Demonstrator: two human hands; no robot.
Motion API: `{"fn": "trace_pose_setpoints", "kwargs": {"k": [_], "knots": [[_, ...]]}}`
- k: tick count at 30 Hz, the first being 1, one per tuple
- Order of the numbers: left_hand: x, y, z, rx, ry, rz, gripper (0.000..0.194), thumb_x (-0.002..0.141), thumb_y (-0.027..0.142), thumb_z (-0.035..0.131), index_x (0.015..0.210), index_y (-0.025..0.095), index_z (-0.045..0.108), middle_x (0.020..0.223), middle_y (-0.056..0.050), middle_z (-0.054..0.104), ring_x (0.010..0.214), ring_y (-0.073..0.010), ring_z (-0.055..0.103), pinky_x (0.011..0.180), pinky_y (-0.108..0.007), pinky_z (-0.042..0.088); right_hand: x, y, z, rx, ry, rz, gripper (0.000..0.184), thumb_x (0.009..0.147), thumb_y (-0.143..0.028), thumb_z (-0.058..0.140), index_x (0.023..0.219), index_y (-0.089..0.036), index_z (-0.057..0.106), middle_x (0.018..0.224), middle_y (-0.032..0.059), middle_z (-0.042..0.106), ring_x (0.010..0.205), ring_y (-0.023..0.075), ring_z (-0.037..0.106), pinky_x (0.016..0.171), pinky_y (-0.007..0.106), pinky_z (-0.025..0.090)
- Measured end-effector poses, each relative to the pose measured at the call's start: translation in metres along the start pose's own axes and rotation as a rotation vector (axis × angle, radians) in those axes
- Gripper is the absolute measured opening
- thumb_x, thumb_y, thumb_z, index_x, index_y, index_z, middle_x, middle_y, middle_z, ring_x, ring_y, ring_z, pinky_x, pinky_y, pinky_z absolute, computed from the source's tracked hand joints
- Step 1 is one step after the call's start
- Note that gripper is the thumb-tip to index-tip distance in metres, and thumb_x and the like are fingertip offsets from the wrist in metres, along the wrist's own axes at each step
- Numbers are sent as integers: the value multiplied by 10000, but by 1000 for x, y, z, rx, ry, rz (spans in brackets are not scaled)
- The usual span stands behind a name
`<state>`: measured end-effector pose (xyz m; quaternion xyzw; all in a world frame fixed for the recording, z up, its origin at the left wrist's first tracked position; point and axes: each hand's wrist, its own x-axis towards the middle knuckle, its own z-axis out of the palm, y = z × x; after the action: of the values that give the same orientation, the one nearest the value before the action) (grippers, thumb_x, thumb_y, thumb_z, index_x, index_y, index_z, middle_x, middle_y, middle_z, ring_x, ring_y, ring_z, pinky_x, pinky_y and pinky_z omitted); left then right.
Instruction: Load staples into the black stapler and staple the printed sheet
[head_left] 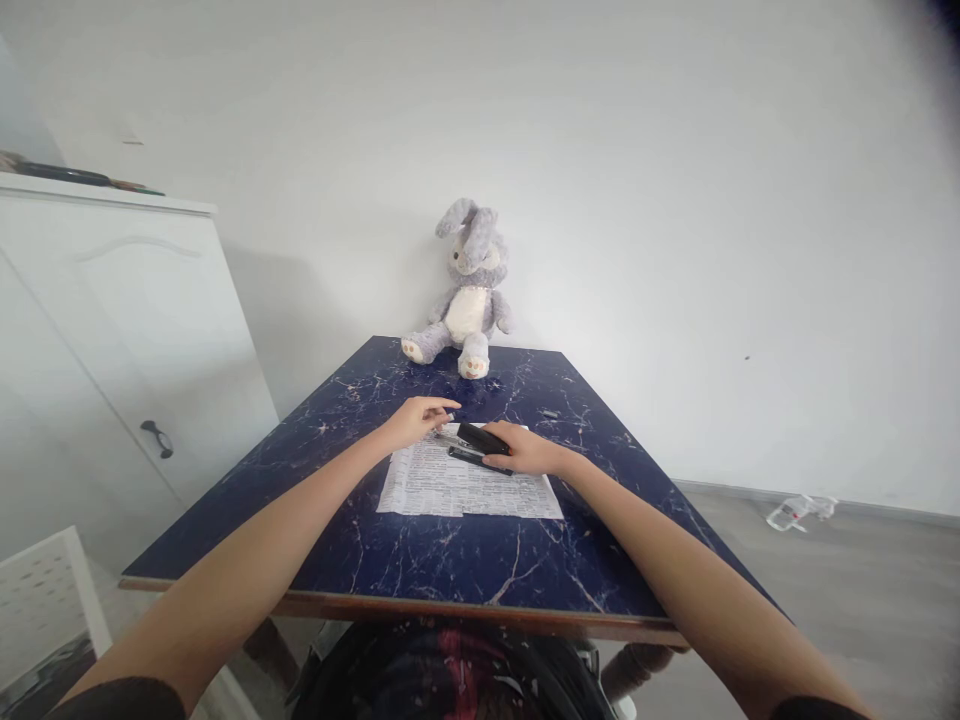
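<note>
My right hand (527, 450) is wrapped around the rear of a black stapler (484, 440). The stapler's top and base stand apart, their front ends pointing left, above printed paper sheets (465, 490). A thin metal part shows at the stapler's front. Just left of it, my left hand (420, 420) has its index finger stretched out, while the other fingers curl in. At those fingertips is a small grey piece (451, 415), too small to identify and apparently pinched. The paper lies flat on the table, partly covered by the stapler and my hands.
The dark blue marbled table (450, 560) has a brown front edge. A plush rabbit (469, 300) sits at its far end against the wall. A small grey object (550, 413) lies right of the paper. A white cabinet (112, 330) stands left; clear plastic (799, 512) lies on the floor.
</note>
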<state>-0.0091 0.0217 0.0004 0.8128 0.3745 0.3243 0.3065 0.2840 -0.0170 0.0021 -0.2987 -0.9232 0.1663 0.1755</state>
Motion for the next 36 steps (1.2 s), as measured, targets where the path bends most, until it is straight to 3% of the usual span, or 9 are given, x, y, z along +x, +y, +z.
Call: {"fn": "trace_pose_setpoints", "kwargs": {"k": [3,5,9,12,17,36], "knots": [[2,-5,1,-158,64,-69,477,939,492,684,1279,168,767,853,-64,759,756,-189,691,752,-312,549,0,2,1,-1,2,-9,436,998,-500,635,1287,-174,625,1159,134,705,1020,281,645,898,419,507],[3,-6,0,-182,95,-49,484,896,490,738,1250,162,778,997,-95,789,841,-203,710,805,-326,562,0,4,1,-6,0,-7,440,996,-508,634,1289,-180,625,1145,129,705,1003,279,643,882,418,507],[2,-1,-2,-16,-21,31,430,921,454,719,1273,216,784,1199,-122,788,993,-255,733,898,-359,562,0,6,1,-23,-18,18,435,996,-505,633,1294,-189,618,1125,123,703,979,276,633,851,411,501],[-1,3,-1,89,-75,23,402,905,400,740,1269,237,791,1155,-96,808,1032,-278,742,938,-364,551,1,6,1,-26,-20,15,412,995,-507,631,1259,-190,624,1099,114,700,965,269,628,842,400,493],[-3,3,2,116,-169,14,190,874,315,768,1027,252,862,1048,-55,832,1011,-285,760,923,-351,541,1,6,2,-30,-8,-5,386,999,-514,624,1198,-183,626,1053,104,689,940,261,621,834,396,485],[-1,-3,-3,195,-189,12,234,832,385,810,1027,272,875,988,-68,824,887,-255,727,777,-316,507,1,6,2,-28,4,-16,405,987,-515,638,1203,-172,638,1081,118,705,957,268,633,861,402,500]]}}
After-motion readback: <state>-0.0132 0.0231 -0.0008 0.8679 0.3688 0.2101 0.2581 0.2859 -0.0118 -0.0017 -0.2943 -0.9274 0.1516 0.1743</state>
